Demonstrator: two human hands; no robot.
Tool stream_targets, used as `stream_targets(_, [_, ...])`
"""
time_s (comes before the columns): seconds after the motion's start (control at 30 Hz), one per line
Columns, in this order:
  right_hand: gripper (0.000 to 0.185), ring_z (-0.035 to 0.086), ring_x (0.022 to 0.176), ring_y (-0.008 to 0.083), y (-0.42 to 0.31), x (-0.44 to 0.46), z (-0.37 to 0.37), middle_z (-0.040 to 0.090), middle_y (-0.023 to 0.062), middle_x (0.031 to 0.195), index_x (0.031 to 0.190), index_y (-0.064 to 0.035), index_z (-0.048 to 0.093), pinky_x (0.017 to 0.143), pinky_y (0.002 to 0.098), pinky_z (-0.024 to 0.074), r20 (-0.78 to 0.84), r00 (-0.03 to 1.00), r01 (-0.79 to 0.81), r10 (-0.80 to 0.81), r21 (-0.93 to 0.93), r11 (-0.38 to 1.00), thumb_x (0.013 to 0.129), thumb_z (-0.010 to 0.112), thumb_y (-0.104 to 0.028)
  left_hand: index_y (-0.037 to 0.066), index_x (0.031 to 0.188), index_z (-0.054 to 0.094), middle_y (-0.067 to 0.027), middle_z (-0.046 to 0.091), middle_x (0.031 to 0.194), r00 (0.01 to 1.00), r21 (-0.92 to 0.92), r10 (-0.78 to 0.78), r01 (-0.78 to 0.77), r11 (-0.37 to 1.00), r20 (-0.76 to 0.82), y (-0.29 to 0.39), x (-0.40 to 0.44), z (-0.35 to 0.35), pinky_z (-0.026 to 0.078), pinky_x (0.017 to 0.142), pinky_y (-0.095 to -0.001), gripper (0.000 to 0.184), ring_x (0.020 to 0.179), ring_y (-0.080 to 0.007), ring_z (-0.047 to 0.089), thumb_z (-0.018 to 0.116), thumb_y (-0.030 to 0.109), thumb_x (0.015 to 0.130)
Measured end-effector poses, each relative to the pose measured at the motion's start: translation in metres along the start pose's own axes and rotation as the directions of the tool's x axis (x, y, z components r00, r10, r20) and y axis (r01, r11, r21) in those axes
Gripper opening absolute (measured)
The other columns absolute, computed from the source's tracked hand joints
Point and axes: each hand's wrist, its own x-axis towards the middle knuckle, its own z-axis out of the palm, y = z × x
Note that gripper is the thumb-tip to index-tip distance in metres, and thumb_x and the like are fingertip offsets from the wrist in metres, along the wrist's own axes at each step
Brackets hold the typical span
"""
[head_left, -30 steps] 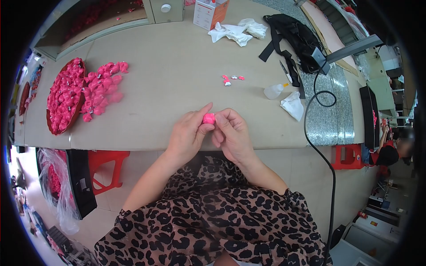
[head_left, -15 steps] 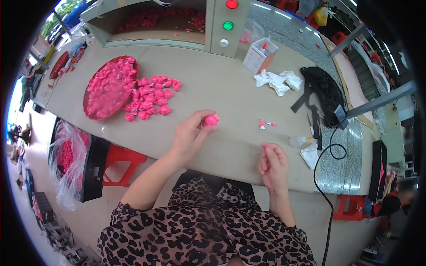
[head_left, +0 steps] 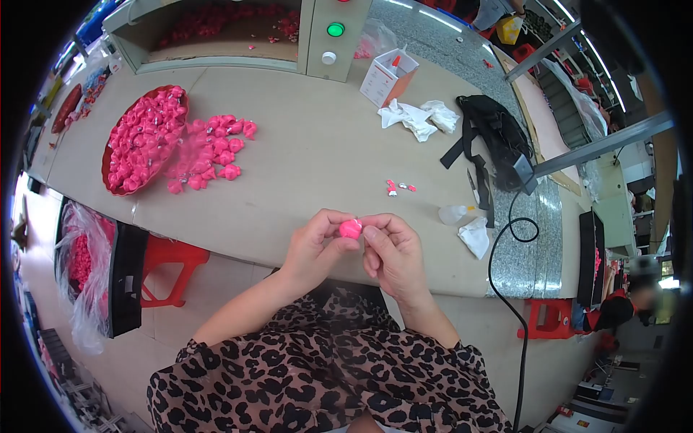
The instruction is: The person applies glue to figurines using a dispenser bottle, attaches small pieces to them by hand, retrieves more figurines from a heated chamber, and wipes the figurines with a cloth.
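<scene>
In front of my body, over the table's near edge, my left hand (head_left: 317, 242) pinches a small rounded pink figure (head_left: 351, 229) between thumb and fingertips. Against the right side of that figure are the closed fingertips of my right hand (head_left: 395, 252); whatever they pinch is too small or hidden to make out. A few tiny red and white pieces (head_left: 392, 189) lie on the table beyond my right hand. To the left, more pink figures (head_left: 220, 144) are spread loose beside a round red tray (head_left: 107, 169) heaped with the same kind.
A small squeeze bottle (head_left: 453, 213) and crumpled white tissue (head_left: 475, 238) lie at right. Behind are an orange-white box (head_left: 382, 83), a black bag (head_left: 494, 126) and a box-like machine (head_left: 317, 54) with buttons. A black cable (head_left: 498, 289) hangs over the table edge.
My hands have come together, the right one moving left to the pink figure and the left one moving nearer to my body. The camera view has shifted, so the table things appear further left.
</scene>
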Motion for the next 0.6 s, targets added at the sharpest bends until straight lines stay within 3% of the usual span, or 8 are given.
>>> stream_targets(0.2, [0.014,0.043,0.043,0.0039,-0.006,-0.004,0.005,0.054,0.0044,0.069,0.094,0.0041,0.052,0.035,0.0168,0.0339,-0.002,0.999,-0.033,0.033,0.005,0.999,0.086,0.053,-0.008,0.001,0.101,0.049,-0.0092,0.061,0.090,0.996,0.175,0.094,-0.092,0.980,-0.001,0.004,-0.001,0.001,0.048,0.072,-0.0264,0.028,0.082,-0.0139,0.060,0.064,0.008,0.079])
stream_targets(0.37, [0.011,0.043,0.042,0.0042,-0.015,0.000,0.001,0.053,0.0042,0.066,0.087,0.0032,0.053,0.034,0.0167,0.0330,-0.026,0.967,-0.251,0.252,0.029,0.968,0.085,0.052,-0.007,0.002,0.104,0.050,-0.0101,0.061,0.087,0.998,0.267,0.070,-0.069,0.961,0.008,-0.001,-0.005,0.001,0.049,0.066,-0.0276,0.031,0.077,-0.0164,0.061,0.065,0.008,0.077])
stream_targets(0.47, [0.009,0.043,0.042,0.0048,-0.014,0.005,-0.007,0.052,0.0042,0.065,0.082,0.0023,0.053,0.034,0.0173,0.0330,-0.013,0.937,-0.350,0.350,0.025,0.936,0.083,0.051,-0.006,0.000,0.111,0.050,-0.0073,0.059,0.092,0.995,0.337,0.008,-0.042,0.941,0.100,0.017,-0.004,0.001,0.049,0.074,-0.0252,0.033,0.085,-0.0120,0.057,0.060,0.001,0.080])
stream_targets(0.57, [0.009,0.043,0.042,0.0055,-0.007,0.007,-0.016,0.052,0.0042,0.065,0.077,0.0014,0.053,0.034,0.0184,0.0338,-0.039,0.915,-0.401,0.402,0.044,0.915,0.081,0.052,-0.006,0.000,0.114,0.050,-0.0073,0.059,0.094,0.952,0.440,0.092,-0.219,0.871,0.293,0.024,0.000,-0.006,0.049,0.073,-0.0236,0.034,0.084,-0.0110,0.057,0.058,-0.001,0.081])
stream_targets(0.6, [0.009,0.043,0.042,0.0057,-0.005,0.007,-0.019,0.052,0.0042,0.065,0.075,0.0011,0.054,0.034,0.0188,0.0341,-0.057,0.909,-0.410,0.413,0.055,0.910,0.081,0.052,-0.007,0.001,0.112,0.051,-0.0076,0.060,0.093,0.961,0.386,0.076,-0.178,0.905,0.265,0.018,-0.002,-0.007,0.049,0.070,-0.0247,0.033,0.080,-0.0123,0.058,0.058,0.001,0.081])
